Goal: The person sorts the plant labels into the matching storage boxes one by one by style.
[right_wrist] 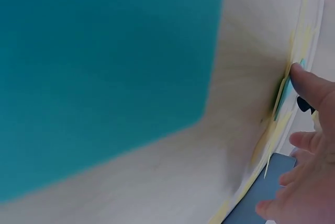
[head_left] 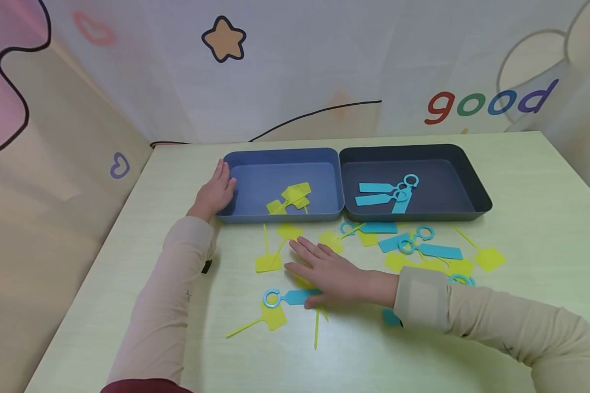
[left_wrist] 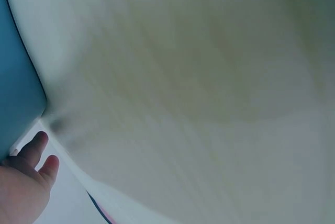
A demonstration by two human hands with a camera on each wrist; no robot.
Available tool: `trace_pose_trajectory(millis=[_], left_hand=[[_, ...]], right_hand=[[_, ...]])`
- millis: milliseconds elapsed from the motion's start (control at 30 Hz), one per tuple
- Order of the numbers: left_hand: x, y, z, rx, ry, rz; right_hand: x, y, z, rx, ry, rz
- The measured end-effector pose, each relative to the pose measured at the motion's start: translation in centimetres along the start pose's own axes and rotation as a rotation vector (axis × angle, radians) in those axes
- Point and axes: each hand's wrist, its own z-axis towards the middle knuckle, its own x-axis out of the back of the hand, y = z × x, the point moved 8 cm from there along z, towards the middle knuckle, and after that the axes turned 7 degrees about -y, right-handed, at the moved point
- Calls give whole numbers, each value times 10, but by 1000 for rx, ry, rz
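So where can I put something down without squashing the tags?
On the table right of the black tray, or at the front between the two sleeves. That tray's right end and the left end of the blue tray are bare. It's crowded in front of the black tray, where turquoise tags and yellow tags overlap.

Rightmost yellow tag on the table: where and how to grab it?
Probably pinch the yellow tag by opposite edges of its broad plate, coming from the right. The plate looks flat and uncovered, with bare table on that side; the thin stem points up-left toward the dark tray and offers less to hold.
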Motion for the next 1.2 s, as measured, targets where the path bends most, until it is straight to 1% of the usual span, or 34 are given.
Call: trace_pose_trajectory(millis=[233, 333, 700, 833, 933, 1100, 1200], left_hand=[[0, 0, 0, 6, 3, 2], [0, 0, 0, 7, 1, 2], [1, 0, 0, 10, 3, 3], [0, 0, 0, 13, 0, 3], [0, -1, 1, 8, 0, 3], [-1, -2, 2, 2, -4, 6], [-1, -2, 2, 3, -4, 7]], right_hand=[[-2, 1, 2, -22, 3, 126], [-3, 1, 3, -34, -1, 160], [-6, -2, 7, -92, -38, 230], [-7, -1, 8, -108, -22, 253], [-3, -5, 6, -93, 42, 215], [8, -16, -1, -66, 195, 19], [10, -20, -2, -84, 218, -44]])
